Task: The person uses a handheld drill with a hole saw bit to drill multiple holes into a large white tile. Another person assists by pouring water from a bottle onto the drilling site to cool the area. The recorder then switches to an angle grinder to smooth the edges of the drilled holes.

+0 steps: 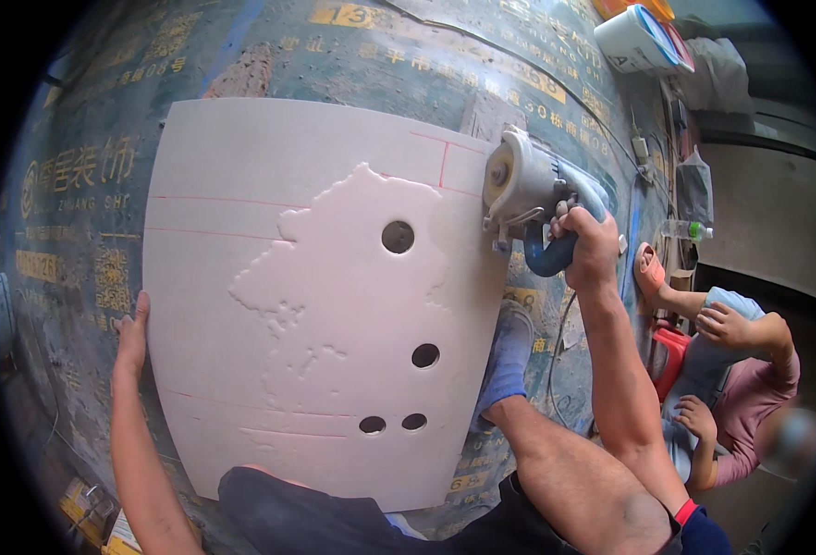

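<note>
big white tile [315, 305] lies flat on the floor covering [84, 185], a blue-green sheet w/ yellow print. tile has red marked lines, four round holes and a raised patch of pale dust/slurry across the middle. left hand [133, 335] rests at the tile's left edge, fingers straight and together, palm down, touching the edge, not gripping anything. right hand [588, 248] is at the tile's upper right edge, fingers wrapped tight round the blue handle of a grey angle grinder [528, 185]; disc end sits at the tile's right rim near the red corner marks, can't tell if the disc touches. person's knee w/ dark shorts [288, 509] overlaps the tile's bottom edge; foot in a blue shoe [508, 356] just beside the right edge. white bucket [634, 39] lies top right, well apart. another person [741, 370] in pink sits at right, hands near own knees, clear of the tile. plastic bottle [685, 229] near the wall at right.
</note>
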A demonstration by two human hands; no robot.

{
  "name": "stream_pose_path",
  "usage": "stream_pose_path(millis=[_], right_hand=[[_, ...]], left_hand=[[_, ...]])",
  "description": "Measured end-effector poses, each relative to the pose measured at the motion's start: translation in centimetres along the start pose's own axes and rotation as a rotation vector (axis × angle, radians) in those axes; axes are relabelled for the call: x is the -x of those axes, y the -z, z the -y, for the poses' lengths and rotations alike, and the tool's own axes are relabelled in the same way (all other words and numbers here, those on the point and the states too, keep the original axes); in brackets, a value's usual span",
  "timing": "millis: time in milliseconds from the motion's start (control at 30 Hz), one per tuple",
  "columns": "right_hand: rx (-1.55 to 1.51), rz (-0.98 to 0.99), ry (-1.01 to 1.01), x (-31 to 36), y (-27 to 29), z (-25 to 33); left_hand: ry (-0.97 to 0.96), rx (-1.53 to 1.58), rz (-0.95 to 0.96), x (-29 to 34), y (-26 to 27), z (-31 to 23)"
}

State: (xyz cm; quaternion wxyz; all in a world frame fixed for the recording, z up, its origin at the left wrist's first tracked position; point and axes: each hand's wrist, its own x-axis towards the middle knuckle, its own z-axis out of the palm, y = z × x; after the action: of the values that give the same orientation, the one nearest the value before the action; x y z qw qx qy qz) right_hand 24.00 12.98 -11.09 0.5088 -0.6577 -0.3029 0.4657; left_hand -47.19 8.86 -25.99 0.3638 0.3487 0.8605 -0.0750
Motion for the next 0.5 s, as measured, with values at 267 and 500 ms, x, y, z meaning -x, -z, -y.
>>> stream_pose_path(millis=[267,500], right_hand=[[-0.018,-0.017,0.007,-0.6,0.2,0.0],[-0.030,-0.001,0.000,-0.7,0.1,-0.2]], left_hand=[[0.008,-0.004,-0.023,0.7,-0.4,-0.9],[-0.004,-0.007,-0.037,-0.5,-0.4,0.5]])
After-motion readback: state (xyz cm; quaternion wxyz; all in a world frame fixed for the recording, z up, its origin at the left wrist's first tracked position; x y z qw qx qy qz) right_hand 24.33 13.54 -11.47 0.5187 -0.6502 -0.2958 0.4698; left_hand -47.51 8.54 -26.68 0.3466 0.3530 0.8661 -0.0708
